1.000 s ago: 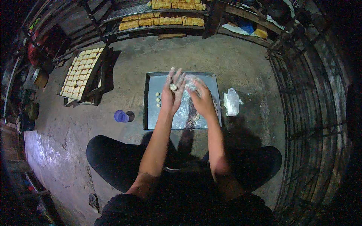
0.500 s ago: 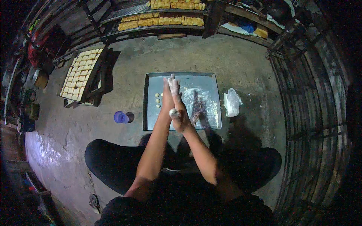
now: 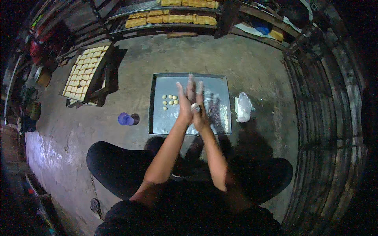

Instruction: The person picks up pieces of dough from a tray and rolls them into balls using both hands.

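Above a shallow metal tray [image 3: 157, 122], my left hand [image 3: 185, 106] and my right hand [image 3: 201, 116] are brought together, palms facing and floured fingers stretched out. Blur softens the fingertips. At the base of the right thumb shows a whitish spot; whether it is dough or a floured thumb tip I cannot tell. Anything between the palms is hidden. Several small pale dough balls [image 3: 170, 97] lie in the tray, left of my hands. White flour [image 3: 225, 114] is smeared over the tray's right part.
Right of the tray lies a clear plastic bag of white stuff [image 3: 244, 107]. A purple cup [image 3: 125, 118] is on the floor at left. Beyond it, a tilted tray of pale buns [image 3: 84, 72] stands. Shelves at the back carry browned loaves [image 3: 177, 19]; a dark slatted rack [image 3: 327, 129] lines the right.
Both hands have shifted to the right and slid against each other, their fingers now spread apart. More of the dough balls shows. The view has tilted slightly.
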{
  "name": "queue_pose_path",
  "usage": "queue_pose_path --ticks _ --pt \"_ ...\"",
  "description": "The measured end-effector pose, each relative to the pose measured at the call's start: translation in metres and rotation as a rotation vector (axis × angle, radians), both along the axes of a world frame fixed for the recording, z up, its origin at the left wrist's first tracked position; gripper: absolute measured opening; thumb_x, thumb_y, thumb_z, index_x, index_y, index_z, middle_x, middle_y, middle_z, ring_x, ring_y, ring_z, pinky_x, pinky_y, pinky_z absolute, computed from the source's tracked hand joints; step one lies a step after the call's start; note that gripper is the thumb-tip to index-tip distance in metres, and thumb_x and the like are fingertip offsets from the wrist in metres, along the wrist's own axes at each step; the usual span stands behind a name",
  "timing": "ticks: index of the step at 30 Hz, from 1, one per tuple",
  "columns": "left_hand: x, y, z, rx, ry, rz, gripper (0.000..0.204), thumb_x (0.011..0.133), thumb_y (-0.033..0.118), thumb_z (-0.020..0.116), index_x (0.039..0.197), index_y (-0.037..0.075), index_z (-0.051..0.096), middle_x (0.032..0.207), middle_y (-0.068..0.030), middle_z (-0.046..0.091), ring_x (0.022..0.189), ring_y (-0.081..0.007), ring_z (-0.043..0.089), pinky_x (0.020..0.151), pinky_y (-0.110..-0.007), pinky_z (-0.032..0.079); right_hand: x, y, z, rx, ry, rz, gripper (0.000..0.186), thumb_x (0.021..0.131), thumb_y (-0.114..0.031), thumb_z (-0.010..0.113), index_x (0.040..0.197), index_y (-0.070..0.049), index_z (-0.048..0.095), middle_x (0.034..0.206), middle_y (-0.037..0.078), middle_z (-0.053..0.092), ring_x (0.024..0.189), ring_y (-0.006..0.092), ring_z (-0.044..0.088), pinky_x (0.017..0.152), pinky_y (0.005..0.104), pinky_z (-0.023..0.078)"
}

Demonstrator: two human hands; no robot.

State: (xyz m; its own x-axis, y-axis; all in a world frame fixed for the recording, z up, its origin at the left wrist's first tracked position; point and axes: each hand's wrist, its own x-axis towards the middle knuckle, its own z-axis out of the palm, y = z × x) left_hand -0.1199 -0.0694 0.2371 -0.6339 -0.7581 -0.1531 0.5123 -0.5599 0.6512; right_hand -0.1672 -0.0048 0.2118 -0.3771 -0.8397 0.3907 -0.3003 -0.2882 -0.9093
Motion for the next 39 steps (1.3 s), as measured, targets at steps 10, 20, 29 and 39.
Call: queue_pose_path --ticks 10,20,29,39 --pt "-0.013 0.03 -0.008 -0.558 -0.27 -0.37 0.079 0.103 0.06 0.008 0.158 0.004 -0.003 0.165 -0.0171 0.002 0.152 -0.0284 0.005 0.123 -0.037 0.005 -0.031 -0.011 0.028 -0.332 -0.493 -0.208 0.079 0.103 -0.059 0.022 0.159 -0.007 0.002 0.167 0.01 -0.002 0.153 0.0251 -0.001 0.122 0.0419 -0.002" --pt "0.001 -0.011 0.003 -0.345 -0.111 0.125 0.087 0.097 0.072 0.011 0.159 0.012 0.014 0.164 -0.0133 0.018 0.152 -0.0279 0.014 0.123 -0.04 0.006 0.01 -0.009 0.035 -0.129 -0.157 0.073 0.097 0.095 -0.074 0.02 0.158 -0.005 -0.004 0.166 0.015 -0.005 0.153 0.0291 -0.003 0.121 0.0441 -0.002" --pt "-0.005 0.019 -0.01 -0.749 -0.316 -0.291 0.079 0.103 0.059 0.007 0.158 0.004 0.001 0.166 -0.0125 -0.002 0.153 -0.0294 -0.004 0.123 -0.038 0.0 -0.016 -0.01 0.045 -0.302 -0.455 -0.165 0.082 0.102 -0.063 0.017 0.159 -0.007 -0.001 0.167 0.01 -0.004 0.153 0.0252 -0.001 0.123 0.0418 -0.002" --pt "0.0 0.008 0.034 -0.42 -0.055 -0.006 0.09 0.095 0.074 0.006 0.16 0.011 0.013 0.165 -0.0116 0.013 0.153 -0.0254 0.01 0.123 -0.039 0.004 0.006 -0.008 0.045 -0.117 -0.3 0.08 0.103 0.091 -0.079 0.025 0.158 -0.009 -0.011 0.166 0.016 -0.007 0.153 0.0317 -0.001 0.122 0.0473 0.0"
